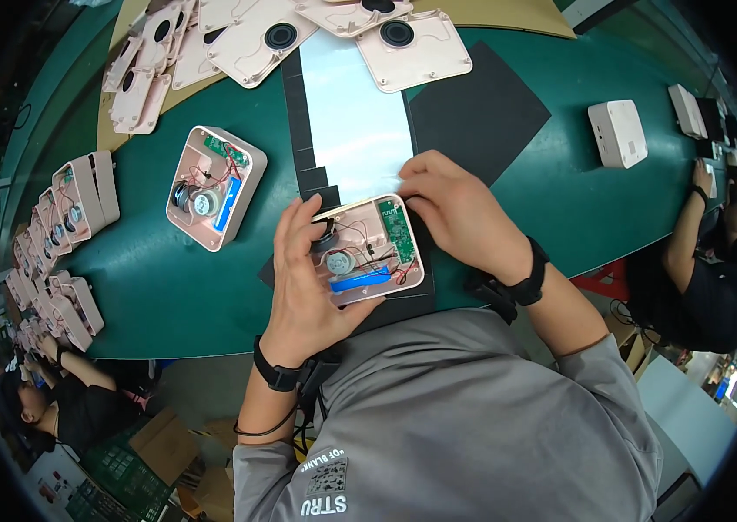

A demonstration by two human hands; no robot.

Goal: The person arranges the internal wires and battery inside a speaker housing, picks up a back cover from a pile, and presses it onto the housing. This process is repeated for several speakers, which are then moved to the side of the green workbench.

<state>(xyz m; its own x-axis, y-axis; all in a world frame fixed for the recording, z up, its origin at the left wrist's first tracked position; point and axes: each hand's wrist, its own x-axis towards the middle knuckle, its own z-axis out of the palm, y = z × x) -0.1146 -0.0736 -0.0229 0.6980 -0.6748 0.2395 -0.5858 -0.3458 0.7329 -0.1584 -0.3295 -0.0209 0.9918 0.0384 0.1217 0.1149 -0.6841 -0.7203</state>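
My left hand (297, 300) is closed around the left side of an open pale pink device housing (415, 283). Inside it sit a green circuit board (398, 231), a blue battery (360, 279), a round silver motor-like part (340, 263) and thin red and black wires. My right hand (464, 217) is by the housing's upper right corner, thumb and fingers pinched together over the edge of a shiny pale sheet (355, 113). Whatever those fingertips hold, if anything, is too small to make out. Black strips (316, 180) line the sheet's left edge.
A second open housing (257, 165) lies to the left, with rows of similar housings (81, 204) beyond. Pink covers with round black parts (416, 56) are piled at the back. Black sheets (495, 113) and a closed white box (618, 134) lie right. Co-workers sit both sides.
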